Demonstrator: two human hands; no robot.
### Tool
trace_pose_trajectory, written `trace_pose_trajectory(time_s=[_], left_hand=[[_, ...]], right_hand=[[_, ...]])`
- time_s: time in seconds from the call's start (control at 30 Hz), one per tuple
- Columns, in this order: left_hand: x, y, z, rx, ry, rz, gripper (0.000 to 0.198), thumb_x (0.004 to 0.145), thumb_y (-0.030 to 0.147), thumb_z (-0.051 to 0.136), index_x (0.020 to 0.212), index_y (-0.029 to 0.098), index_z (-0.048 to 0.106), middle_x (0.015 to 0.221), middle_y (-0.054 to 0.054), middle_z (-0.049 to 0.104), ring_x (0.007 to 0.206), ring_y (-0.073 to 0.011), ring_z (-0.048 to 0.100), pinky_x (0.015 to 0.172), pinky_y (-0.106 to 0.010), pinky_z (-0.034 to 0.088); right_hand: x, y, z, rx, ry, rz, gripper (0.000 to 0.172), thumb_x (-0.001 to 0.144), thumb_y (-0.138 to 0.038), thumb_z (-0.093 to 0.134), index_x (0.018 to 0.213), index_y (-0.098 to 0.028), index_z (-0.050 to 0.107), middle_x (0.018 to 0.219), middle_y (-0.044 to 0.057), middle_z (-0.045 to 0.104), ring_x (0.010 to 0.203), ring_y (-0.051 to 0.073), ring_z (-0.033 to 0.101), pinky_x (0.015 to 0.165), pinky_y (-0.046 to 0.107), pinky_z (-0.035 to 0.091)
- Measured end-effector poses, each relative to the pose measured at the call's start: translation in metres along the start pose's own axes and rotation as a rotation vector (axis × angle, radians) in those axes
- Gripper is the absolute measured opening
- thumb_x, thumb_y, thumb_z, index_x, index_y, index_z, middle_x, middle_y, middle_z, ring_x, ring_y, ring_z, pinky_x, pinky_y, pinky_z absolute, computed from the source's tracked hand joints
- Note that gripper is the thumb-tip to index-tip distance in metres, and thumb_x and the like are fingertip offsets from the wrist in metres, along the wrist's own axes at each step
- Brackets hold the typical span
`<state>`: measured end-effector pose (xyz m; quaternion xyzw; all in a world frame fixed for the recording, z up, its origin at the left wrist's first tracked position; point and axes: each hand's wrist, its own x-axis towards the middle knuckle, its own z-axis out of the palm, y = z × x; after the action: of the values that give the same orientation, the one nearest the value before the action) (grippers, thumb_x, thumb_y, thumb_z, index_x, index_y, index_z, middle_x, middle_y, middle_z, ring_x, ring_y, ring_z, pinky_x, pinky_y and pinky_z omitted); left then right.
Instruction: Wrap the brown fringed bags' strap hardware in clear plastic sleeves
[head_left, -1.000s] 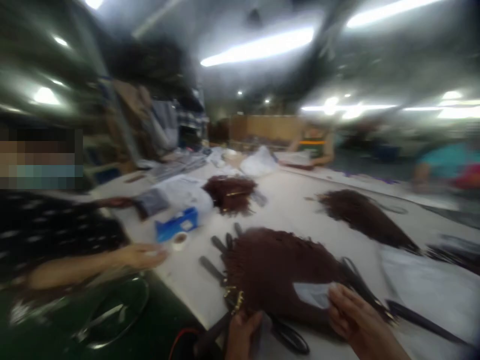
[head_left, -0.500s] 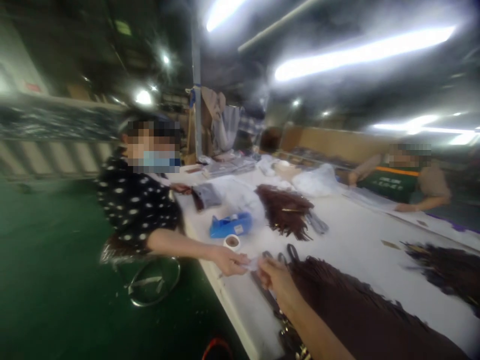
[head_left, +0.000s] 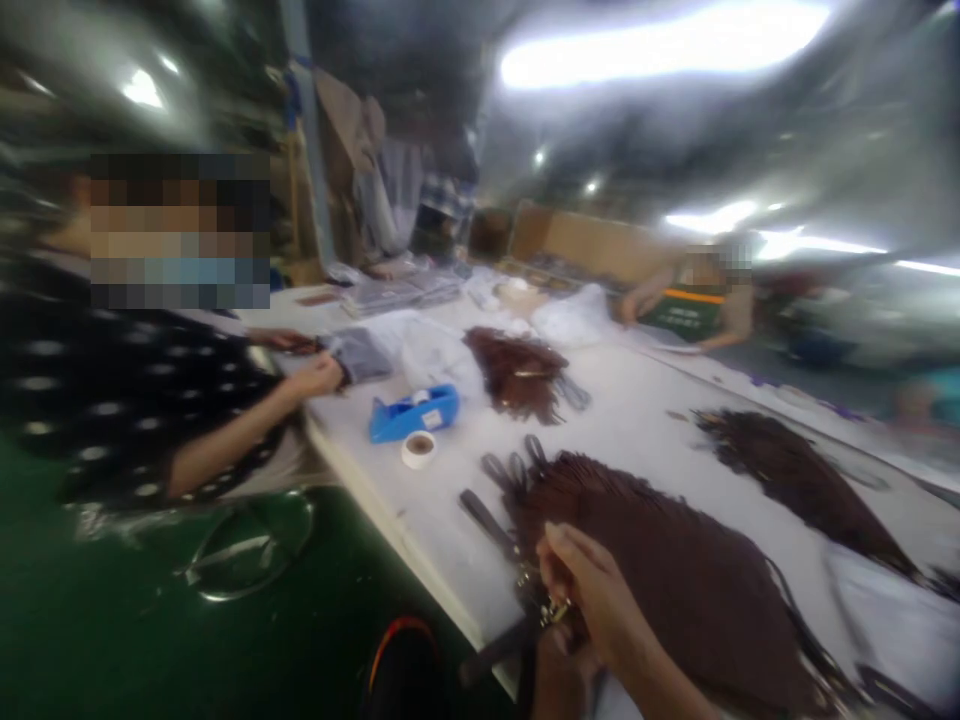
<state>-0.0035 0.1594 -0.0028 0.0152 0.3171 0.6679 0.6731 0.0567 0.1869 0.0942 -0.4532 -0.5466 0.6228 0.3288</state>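
My right hand [head_left: 581,570] is closed, its fingers curled together above the table's near edge. What it pinches, if anything, is hidden by the fingers. Just below, my left hand [head_left: 562,645] is partly covered by the right one and is closed around a dark leather strap [head_left: 499,648] with a gold-coloured metal clasp [head_left: 555,612]. Beside both hands lies a large pile of dark brown leather pieces [head_left: 675,560]. Several looped straps [head_left: 514,470] stick out at its far left end.
A blue tape dispenser [head_left: 415,412] and a white tape roll [head_left: 418,450] stand on the white table [head_left: 420,520]. Farther back are brown fringed pieces [head_left: 517,370] and white plastic [head_left: 574,315]. A co-worker [head_left: 217,400] sits left, handling a grey item; another [head_left: 686,310] works across the table.
My right hand has drawn back from the co-worker's hand, where both touched a small white piece, to my left hand. The co-worker's hand has returned to the grey item. The view has shifted right.
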Motion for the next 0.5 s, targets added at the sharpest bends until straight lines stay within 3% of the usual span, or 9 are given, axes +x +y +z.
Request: trace_pose_trajectory(time_s=[0.07, 0.13, 0.2, 0.27, 0.4, 0.5], left_hand=[[-0.018, -0.039, 0.002, 0.054, -0.009, -0.063, 0.028, 0.070, 0.034, 0.080, 0.083, 0.012, 0.068, 0.087, -0.007, 0.070, 0.083, -0.0213, 0.064, 0.079, -0.035, 0.051], [-0.029, -0.059, 0.001, 0.094, -0.015, -0.093, 0.032, 0.055, 0.027, 0.089, 0.073, 0.011, 0.069, 0.078, -0.007, 0.070, 0.077, -0.0223, 0.064, 0.076, -0.032, 0.048], [-0.034, -0.063, -0.001, 0.138, -0.043, -0.073, 0.032, 0.057, 0.028, 0.087, 0.077, 0.011, 0.070, 0.079, -0.008, 0.071, 0.076, -0.0214, 0.064, 0.076, -0.031, 0.046], [-0.037, -0.059, 0.000, 0.181, -0.077, -0.035, 0.031, 0.066, 0.032, 0.082, 0.084, 0.010, 0.070, 0.083, -0.010, 0.071, 0.075, -0.0206, 0.064, 0.075, -0.031, 0.046], [-0.044, -0.054, 0.008, 0.228, -0.122, 0.012, 0.031, 0.071, 0.035, 0.078, 0.088, 0.011, 0.069, 0.085, -0.009, 0.070, 0.075, -0.0197, 0.064, 0.075, -0.031, 0.047], [-0.049, -0.060, 0.011, 0.293, -0.061, 0.080, 0.031, 0.070, 0.037, 0.078, 0.086, 0.012, 0.068, 0.085, -0.009, 0.070, 0.077, -0.0193, 0.063, 0.076, -0.031, 0.047]], right_hand=[[-0.030, 0.010, -0.031, -0.026, 0.118, -0.015, 0.042, 0.085, -0.058, 0.055, 0.074, -0.018, 0.060, 0.058, -0.003, 0.052, 0.047, 0.009, 0.042, 0.045, 0.021, 0.033], [-0.056, 0.024, -0.063, -0.107, 0.258, -0.018, 0.042, 0.086, -0.058, 0.054, 0.075, -0.018, 0.060, 0.061, -0.001, 0.055, 0.051, 0.009, 0.044, 0.049, 0.022, 0.035], [-0.077, 0.041, -0.089, -0.228, 0.363, 0.001, 0.043, 0.087, -0.058, 0.052, 0.073, -0.018, 0.061, 0.061, -0.001, 0.056, 0.052, 0.011, 0.045, 0.051, 0.023, 0.036], [-0.092, 0.060, -0.105, -0.330, 0.389, 0.018, 0.045, 0.088, -0.059, 0.050, 0.070, -0.019, 0.060, 0.057, -0.002, 0.054, 0.052, 0.012, 0.047, 0.052, 0.024, 0.037], [-0.104, 0.093, -0.106, -0.334, 0.350, 0.032, 0.041, 0.086, -0.059, 0.051, 0.082, -0.021, 0.064, 0.067, 0.001, 0.062, 0.059, 0.016, 0.055, 0.056, 0.026, 0.044], [-0.103, 0.105, -0.093, -0.249, 0.365, 0.051, 0.042, 0.082, -0.060, 0.055, 0.095, -0.022, 0.066, 0.085, 0.005, 0.068, 0.070, 0.020, 0.061, 0.058, 0.028, 0.049]])
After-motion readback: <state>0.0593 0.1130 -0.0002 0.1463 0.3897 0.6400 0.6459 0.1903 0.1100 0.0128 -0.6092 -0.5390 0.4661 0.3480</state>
